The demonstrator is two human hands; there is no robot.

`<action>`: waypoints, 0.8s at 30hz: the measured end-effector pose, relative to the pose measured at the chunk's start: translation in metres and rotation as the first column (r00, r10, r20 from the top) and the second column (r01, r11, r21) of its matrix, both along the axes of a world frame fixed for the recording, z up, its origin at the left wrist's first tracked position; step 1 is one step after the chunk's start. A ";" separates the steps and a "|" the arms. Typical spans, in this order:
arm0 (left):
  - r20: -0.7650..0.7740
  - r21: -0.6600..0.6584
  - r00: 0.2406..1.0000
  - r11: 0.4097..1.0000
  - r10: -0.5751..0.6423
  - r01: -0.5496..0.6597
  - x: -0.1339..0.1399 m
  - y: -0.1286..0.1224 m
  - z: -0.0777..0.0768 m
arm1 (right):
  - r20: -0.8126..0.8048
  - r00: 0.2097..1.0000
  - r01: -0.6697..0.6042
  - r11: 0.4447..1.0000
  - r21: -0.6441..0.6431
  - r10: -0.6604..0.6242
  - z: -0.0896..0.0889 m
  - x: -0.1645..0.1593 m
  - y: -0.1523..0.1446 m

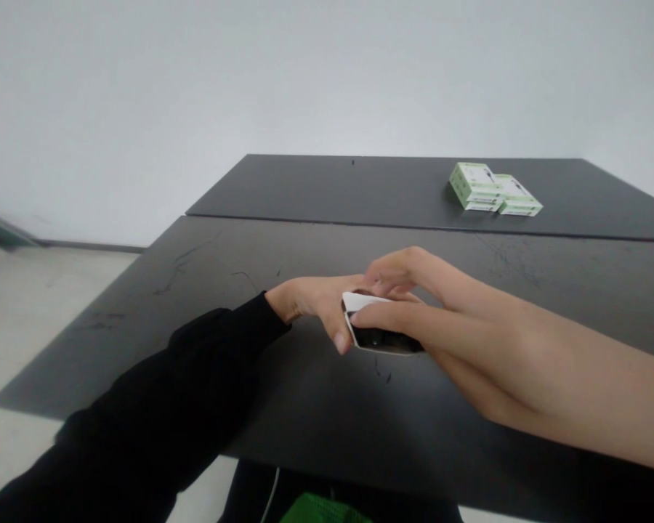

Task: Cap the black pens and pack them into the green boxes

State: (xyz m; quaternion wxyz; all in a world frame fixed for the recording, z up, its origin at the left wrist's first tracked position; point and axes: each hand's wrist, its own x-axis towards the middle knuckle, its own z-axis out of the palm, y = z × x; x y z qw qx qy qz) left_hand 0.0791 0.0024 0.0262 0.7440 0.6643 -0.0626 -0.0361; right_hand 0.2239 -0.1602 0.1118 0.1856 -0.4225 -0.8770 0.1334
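Note:
Both hands meet over the near part of the table around a small open carton [384, 341] with white cardboard edges and a dark inside. My left hand [321, 301] grips it from the left and behind, its thumb down at the carton's left end; the other fingers are mostly hidden. My right hand [441, 312] comes in from the right, closed over the carton. One digit presses at the opening by the white flap [362, 300], while the rest curl along the far side. I cannot make out what the dark content is.
Several green-and-white boxes [482, 187] are stacked at the back right of the dark table [305, 185]. A seam crosses the tabletop between its two sections. A pale wall [327, 73] rises behind. Something green [324, 510] and a white cord [271, 494] show below the near edge.

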 end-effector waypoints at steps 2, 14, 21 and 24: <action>-0.022 -0.024 1.000 1.000 -0.004 0.004 0.001 0.000 -0.002 | 0.010 1.000 0.002 0.999 -0.032 -0.001 -0.001 -0.001 0.000; -0.052 -0.051 0.998 0.998 0.023 -0.026 -0.003 -0.004 0.001 | 0.041 0.999 -0.010 0.997 0.075 0.007 0.003 0.001 -0.005; -0.055 -0.056 0.996 0.995 0.075 -0.078 -0.001 -0.001 0.000 | 0.022 0.999 0.021 0.997 0.073 -0.023 -0.006 -0.003 0.000; -0.061 -0.038 0.996 0.997 0.060 -0.063 -0.001 0.003 -0.004 | 0.008 1.000 0.017 0.997 0.078 -0.018 -0.003 -0.001 -0.001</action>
